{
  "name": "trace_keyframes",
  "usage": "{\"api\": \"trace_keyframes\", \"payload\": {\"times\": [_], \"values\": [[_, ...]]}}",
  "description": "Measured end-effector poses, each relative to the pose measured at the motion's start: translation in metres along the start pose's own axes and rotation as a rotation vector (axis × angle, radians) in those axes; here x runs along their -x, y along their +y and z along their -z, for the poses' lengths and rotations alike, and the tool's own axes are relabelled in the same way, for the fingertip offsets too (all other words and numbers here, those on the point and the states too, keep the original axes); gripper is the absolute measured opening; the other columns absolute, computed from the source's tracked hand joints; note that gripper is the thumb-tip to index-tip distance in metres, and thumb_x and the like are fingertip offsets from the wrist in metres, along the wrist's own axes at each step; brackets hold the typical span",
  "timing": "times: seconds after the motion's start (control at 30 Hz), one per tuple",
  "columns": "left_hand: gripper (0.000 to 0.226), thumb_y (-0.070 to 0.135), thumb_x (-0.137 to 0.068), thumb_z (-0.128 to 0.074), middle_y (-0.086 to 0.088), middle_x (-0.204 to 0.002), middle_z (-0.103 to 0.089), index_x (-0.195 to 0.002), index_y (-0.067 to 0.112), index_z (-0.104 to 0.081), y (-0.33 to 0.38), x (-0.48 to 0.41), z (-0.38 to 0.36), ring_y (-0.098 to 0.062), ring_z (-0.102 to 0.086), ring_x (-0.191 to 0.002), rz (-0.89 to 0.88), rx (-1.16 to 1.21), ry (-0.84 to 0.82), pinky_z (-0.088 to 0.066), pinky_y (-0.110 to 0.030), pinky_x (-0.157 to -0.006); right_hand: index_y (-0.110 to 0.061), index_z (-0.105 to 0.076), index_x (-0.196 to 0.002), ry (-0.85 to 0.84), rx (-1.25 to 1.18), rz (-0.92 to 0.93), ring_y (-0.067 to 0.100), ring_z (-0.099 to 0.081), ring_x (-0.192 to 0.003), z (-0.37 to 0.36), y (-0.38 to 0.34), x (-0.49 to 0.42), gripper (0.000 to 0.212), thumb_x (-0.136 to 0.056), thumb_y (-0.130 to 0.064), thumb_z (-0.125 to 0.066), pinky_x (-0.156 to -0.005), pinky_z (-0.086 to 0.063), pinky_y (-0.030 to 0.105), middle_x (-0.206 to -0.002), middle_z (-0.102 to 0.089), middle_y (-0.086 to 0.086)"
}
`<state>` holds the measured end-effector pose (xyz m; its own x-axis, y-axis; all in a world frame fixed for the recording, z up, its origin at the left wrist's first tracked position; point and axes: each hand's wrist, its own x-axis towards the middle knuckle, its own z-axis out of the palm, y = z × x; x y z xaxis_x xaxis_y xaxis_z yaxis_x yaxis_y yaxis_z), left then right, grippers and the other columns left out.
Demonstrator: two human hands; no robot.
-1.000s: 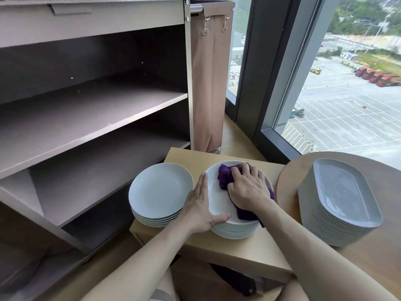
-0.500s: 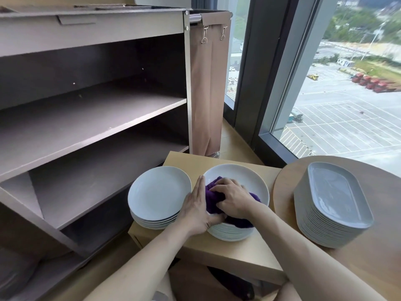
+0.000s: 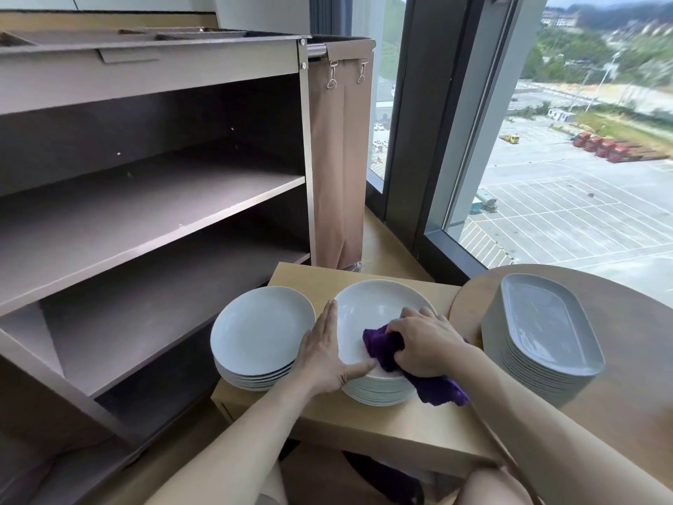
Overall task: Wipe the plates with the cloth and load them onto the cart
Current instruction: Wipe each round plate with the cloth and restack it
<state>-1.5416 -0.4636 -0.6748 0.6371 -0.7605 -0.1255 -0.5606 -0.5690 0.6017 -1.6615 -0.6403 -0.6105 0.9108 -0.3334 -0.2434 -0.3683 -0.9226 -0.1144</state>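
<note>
The grey cart [image 3: 153, 198] fills the left, its shelves bare and its lower left corner cut off by the frame; a brown bag [image 3: 340, 154] hangs off its end. On the low wooden table [image 3: 382, 424] sits one stack of round white plates [image 3: 260, 337], and just beside it a second stack [image 3: 371, 315]. The left hand [image 3: 324, 355] lies flat and open against that stack's rim, thumb on the top plate. The right hand [image 3: 424, 346] is bunched around a purple cloth [image 3: 386, 346], pressing it onto the plate; its fingertips are hidden. Oval grey platters [image 3: 546, 333] stand on the round table [image 3: 637, 359]. No writing is legible anywhere
</note>
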Motion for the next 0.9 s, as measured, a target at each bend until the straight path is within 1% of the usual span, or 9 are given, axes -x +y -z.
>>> {"api": "trace_keyframes", "payload": {"times": [0.13, 0.23, 0.37, 0.5, 0.57, 0.67, 0.73, 0.83, 0.9], "values": [[0.134, 0.083, -0.065, -0.058, 0.018, -0.166, 0.022, -0.156, 0.032, 0.027, -0.002, -0.001, -0.003, -0.008, 0.001, -0.154, 0.013, 0.029, -0.007, -0.010, -0.036, -0.126, -0.031, -0.059, -0.129, 0.113, 0.106, -0.096, 0.025, -0.042, -0.116, -0.004, 0.007, -0.009, 0.037, -0.093, -0.038, -0.057, -0.092, -0.035, 0.040, -0.131, -0.051, 0.003], [0.134, 0.083, -0.064, -0.057, 0.021, -0.165, 0.021, -0.155, 0.034, 0.027, -0.005, -0.002, -0.005, -0.007, -0.003, -0.152, 0.012, 0.039, 0.005, -0.011, -0.034, -0.124, -0.028, -0.057, -0.132, 0.206, 0.156, -0.128, 0.027, -0.043, -0.121, -0.011, 0.009, -0.021, 0.040, -0.094, -0.041, -0.055, -0.098, -0.037, 0.043, -0.138, -0.050, 0.005], [0.132, 0.081, -0.065, -0.057, 0.023, -0.164, 0.021, -0.155, 0.035, 0.028, -0.007, -0.003, -0.008, -0.005, -0.004, -0.150, 0.001, 0.041, -0.001, -0.013, -0.039, -0.125, -0.019, -0.053, -0.133, 0.303, 0.178, -0.148, 0.031, -0.041, -0.125, -0.022, 0.002, -0.040, 0.045, -0.096, -0.044, -0.047, -0.103, -0.035, 0.045, -0.140, -0.048, 0.007], [0.131, 0.077, -0.070, -0.062, 0.024, -0.163, 0.024, -0.153, 0.036, 0.031, -0.009, -0.004, -0.010, 0.004, 0.000, -0.145, -0.009, 0.046, 0.001, -0.011, -0.039, -0.125, -0.019, -0.049, -0.125, 0.331, 0.023, -0.117, 0.032, -0.037, -0.128, -0.029, -0.015, -0.057, 0.042, -0.090, -0.040, -0.042, -0.107, -0.032, 0.047, -0.139, -0.044, 0.008], [0.130, 0.074, -0.075, -0.064, 0.019, -0.164, 0.027, -0.153, 0.034, 0.033, -0.010, -0.005, -0.011, 0.001, 0.006, -0.150, -0.023, 0.033, 0.004, -0.009, -0.040, -0.126, -0.019, -0.048, -0.125, 0.324, -0.086, -0.111, 0.032, -0.031, -0.135, -0.032, -0.024, -0.063, 0.043, -0.088, -0.039, -0.043, -0.113, -0.028, 0.048, -0.144, -0.039, 0.008], [0.127, 0.073, -0.078, -0.063, 0.016, -0.165, 0.028, -0.154, 0.035, 0.032, -0.011, -0.006, -0.010, -0.002, 0.012, -0.153, -0.059, 0.028, 0.018, -0.007, -0.041, -0.126, -0.021, -0.047, -0.132, 0.285, -0.179, -0.086, 0.031, -0.028, -0.140, -0.033, -0.032, -0.068, 0.048, -0.088, -0.038, -0.047, -0.116, -0.025, 0.049, -0.148, -0.037, 0.006], [0.121, 0.076, -0.079, -0.056, 0.014, -0.166, 0.026, -0.156, 0.033, 0.028, -0.011, -0.005, -0.010, -0.002, 0.013, -0.154, -0.086, 0.029, 0.039, -0.009, -0.041, -0.126, -0.024, -0.048, -0.138, 0.238, -0.231, -0.050, 0.030, -0.029, -0.140, -0.033, -0.034, -0.068, 0.052, -0.088, -0.039, -0.049, -0.116, -0.025, 0.048, -0.148, -0.037, 0.003], [0.103, 0.082, -0.082, -0.025, 0.007, -0.168, 0.019, -0.156, 0.028, 0.023, -0.010, -0.004, -0.007, -0.010, 0.003, -0.156, -0.112, -0.005, 0.061, -0.017, -0.045, -0.124, -0.031, -0.051, -0.145, 0.171, -0.302, 0.006, 0.027, -0.031, -0.139, -0.031, -0.034, -0.063, 0.057, -0.089, -0.040, -0.055, -0.115, -0.024, 0.046, -0.149, -0.040, -0.002], [0.103, 0.081, -0.081, -0.015, 0.003, -0.169, 0.017, -0.158, 0.023, 0.020, -0.009, -0.004, -0.005, -0.013, -0.001, -0.157, -0.107, -0.013, 0.058, -0.018, -0.044, -0.123, -0.033, -0.051, -0.147, 0.136, -0.300, 0.043, 0.025, -0.030, -0.140, -0.030, -0.034, -0.058, 0.057, -0.091, -0.041, -0.058, -0.115, -0.024, 0.045, -0.150, -0.040, -0.004]]}}
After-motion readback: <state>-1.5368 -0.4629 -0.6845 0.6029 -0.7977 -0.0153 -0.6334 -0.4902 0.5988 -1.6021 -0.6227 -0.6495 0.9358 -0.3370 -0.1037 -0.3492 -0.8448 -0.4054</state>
